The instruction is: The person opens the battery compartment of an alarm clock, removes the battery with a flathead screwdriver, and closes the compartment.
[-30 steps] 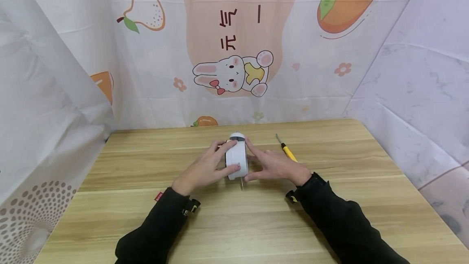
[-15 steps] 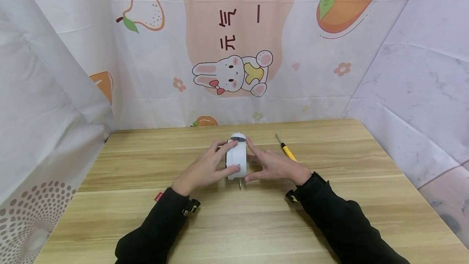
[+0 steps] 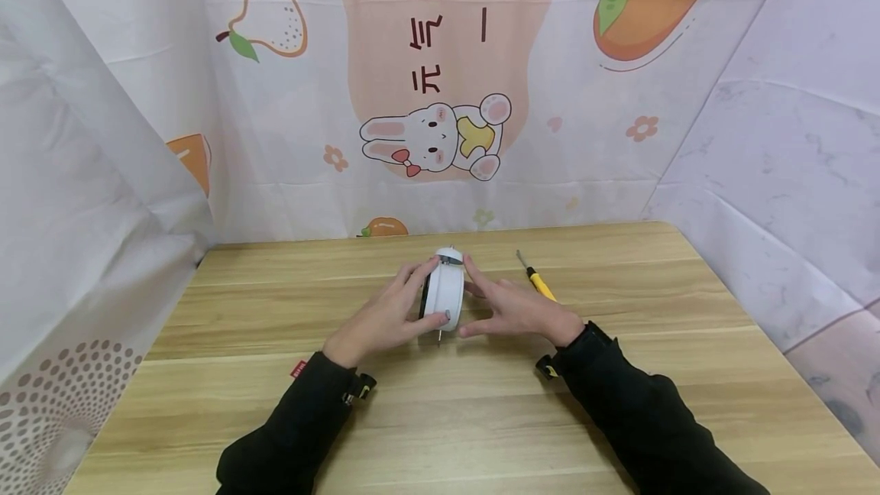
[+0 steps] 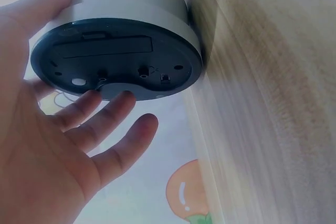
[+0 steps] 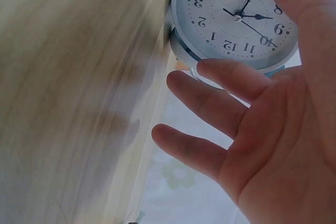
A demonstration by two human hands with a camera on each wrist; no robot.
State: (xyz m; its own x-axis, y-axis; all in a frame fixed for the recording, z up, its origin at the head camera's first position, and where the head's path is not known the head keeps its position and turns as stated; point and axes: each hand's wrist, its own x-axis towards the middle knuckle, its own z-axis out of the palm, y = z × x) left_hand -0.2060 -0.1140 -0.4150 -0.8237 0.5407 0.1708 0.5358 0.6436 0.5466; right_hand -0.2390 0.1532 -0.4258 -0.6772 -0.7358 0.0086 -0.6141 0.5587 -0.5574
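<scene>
A white twin-bell alarm clock (image 3: 445,296) rests on its side on the table between my hands, bells away from me and a metal foot toward me. My left hand (image 3: 385,317) holds its rim, thumb on the near side and index finger by the far bell. The black back (image 4: 107,51) with its knobs faces my left palm; other fingers extend at its edge. My right hand (image 3: 516,310) is beside the dial side, fingers spread and fairly straight, index fingertip right at the bell. In the right wrist view, the numbered dial (image 5: 231,11) and its dark hands show.
Behind my right hand lies a screwdriver (image 3: 541,283) with a yellow and black handle, its tip pointing away. A wooden table (image 3: 440,426) spreads under everything. Printed cloth (image 3: 289,136) hangs along its back edge.
The clock has turned slightly: its bell end has shifted right, its foot end left, and more of its black back shows. My left index finger has moved up toward the bell.
</scene>
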